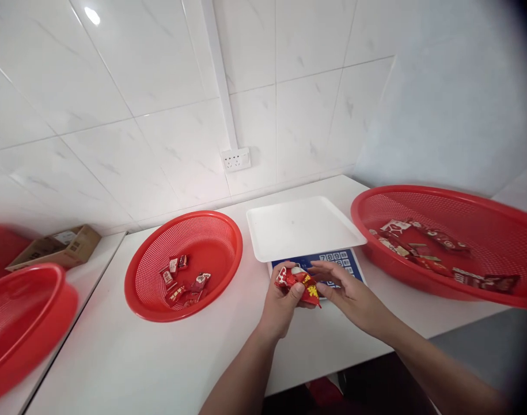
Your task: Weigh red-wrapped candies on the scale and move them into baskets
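My left hand [277, 308] is closed around several small snack packets [310, 291] in red wrappers, one with yellow print, its thumb pressing on them from the front. Beside it, my right hand [347, 297] has its fingers stretched and apart, with the fingertips at the packets' right edge. Whether they touch the wrapper is hard to tell. Both hands are over the blue keypad [347, 262] of a weighing scale, whose white tray [304, 227] lies just behind and carries nothing.
Left of the scale stands a red mesh basket [146, 276] with several small packets. A larger red basket [419, 199] with more packets is at the right. Far left are another red basket [51, 300] and a cardboard box [79, 245]. A tiled wall with a socket [236, 160] rises behind.
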